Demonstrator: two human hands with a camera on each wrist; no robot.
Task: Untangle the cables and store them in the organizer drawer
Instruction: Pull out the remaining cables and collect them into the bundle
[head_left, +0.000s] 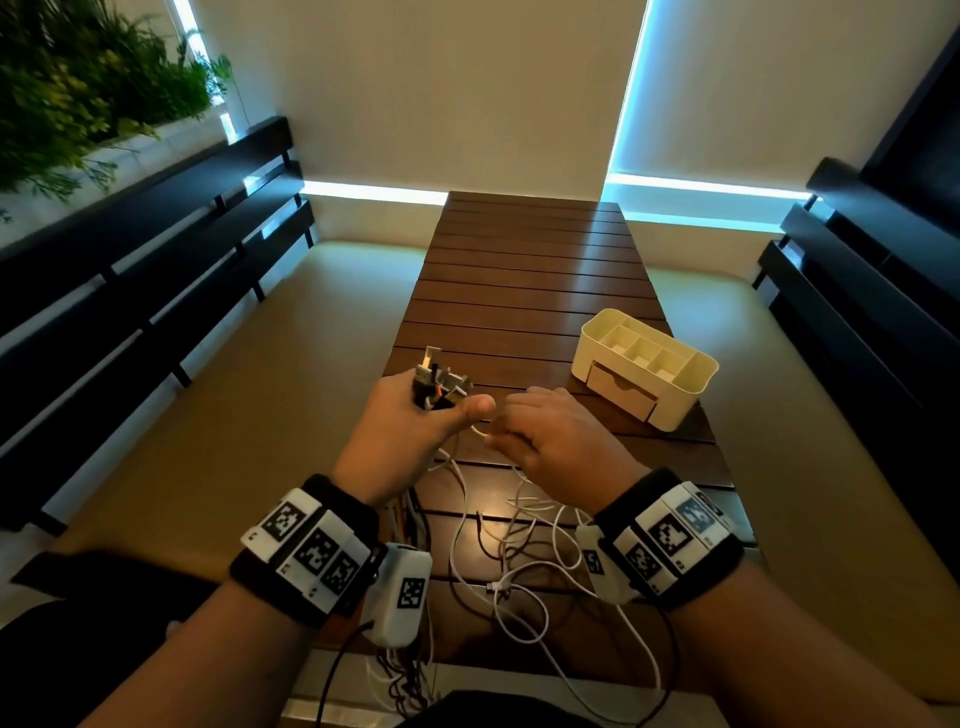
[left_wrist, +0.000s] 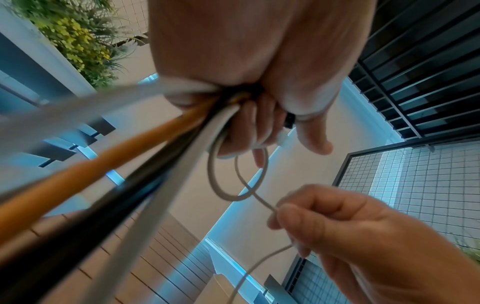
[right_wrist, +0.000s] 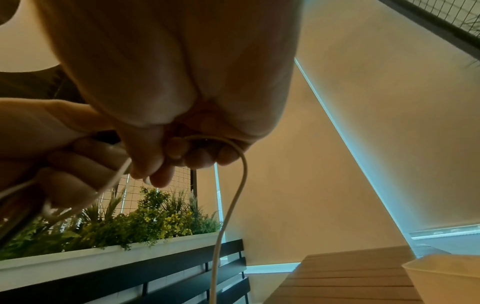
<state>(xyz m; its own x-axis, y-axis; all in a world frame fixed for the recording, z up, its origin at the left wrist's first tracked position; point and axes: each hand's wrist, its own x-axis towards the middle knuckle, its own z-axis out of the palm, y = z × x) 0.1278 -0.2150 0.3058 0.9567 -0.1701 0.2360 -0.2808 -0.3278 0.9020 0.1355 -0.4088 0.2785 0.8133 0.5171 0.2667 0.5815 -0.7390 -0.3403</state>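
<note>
White cable (left_wrist: 255, 197) pinched by right hand (head_left: 558, 441); left hand (head_left: 410, 431) grips bundled cables (left_wrist: 155, 148), plugs half-hidden.

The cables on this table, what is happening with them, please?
A person is untangling them. The left hand grips a bundle of cables with the plug ends sticking up out of the fist. The right hand pinches one white cable that loops out of that bundle, apparently pulling it free. More loose cables lie tangled on the wooden table near the wrists. The cream organizer stands to the right, its drawer slightly open, with no cable visible in it yet.
</note>
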